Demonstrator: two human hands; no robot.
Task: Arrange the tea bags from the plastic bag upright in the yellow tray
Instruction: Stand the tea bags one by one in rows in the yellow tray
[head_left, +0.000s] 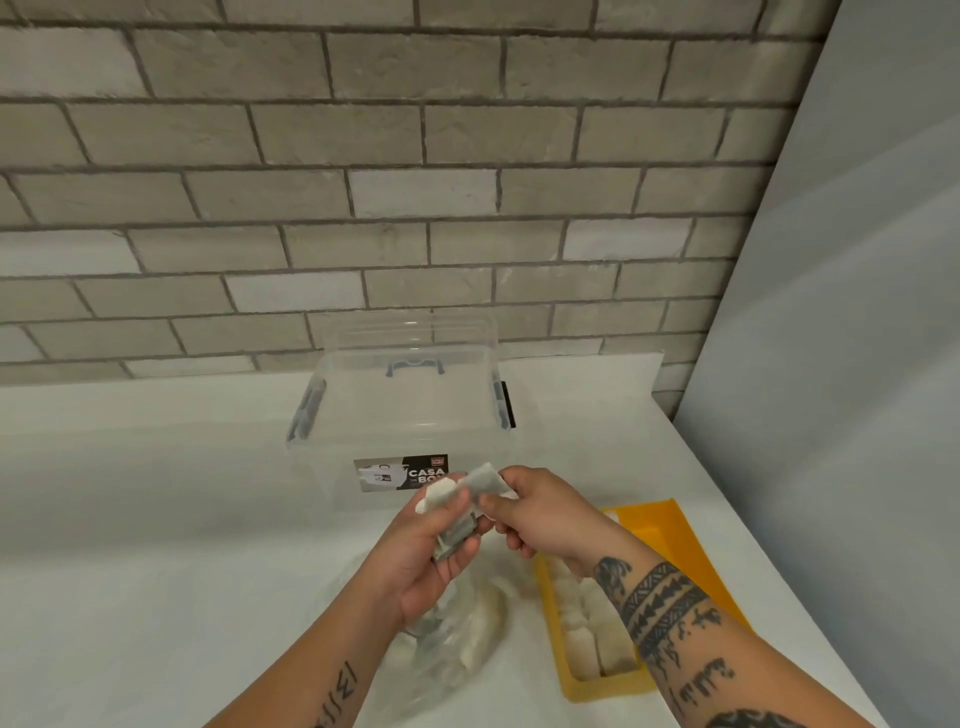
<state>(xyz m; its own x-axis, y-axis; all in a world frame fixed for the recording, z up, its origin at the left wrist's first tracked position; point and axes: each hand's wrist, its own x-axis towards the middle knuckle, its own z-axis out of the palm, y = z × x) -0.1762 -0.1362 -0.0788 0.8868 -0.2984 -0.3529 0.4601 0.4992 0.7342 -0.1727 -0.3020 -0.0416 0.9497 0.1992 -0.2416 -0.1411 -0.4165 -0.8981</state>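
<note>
My left hand grips a small stack of white tea bags above the table. My right hand pinches one tea bag at the top of that stack. Below the hands lies the clear plastic bag with more tea bags inside. The yellow tray sits to the right, under my right forearm. Rows of white tea bags stand in its near part; its far part shows bare yellow.
A clear lidded storage box with grey clasps and a label stands behind the hands, near the grey brick wall. The white table ends along a slanted right edge past the tray, beside a pale wall panel.
</note>
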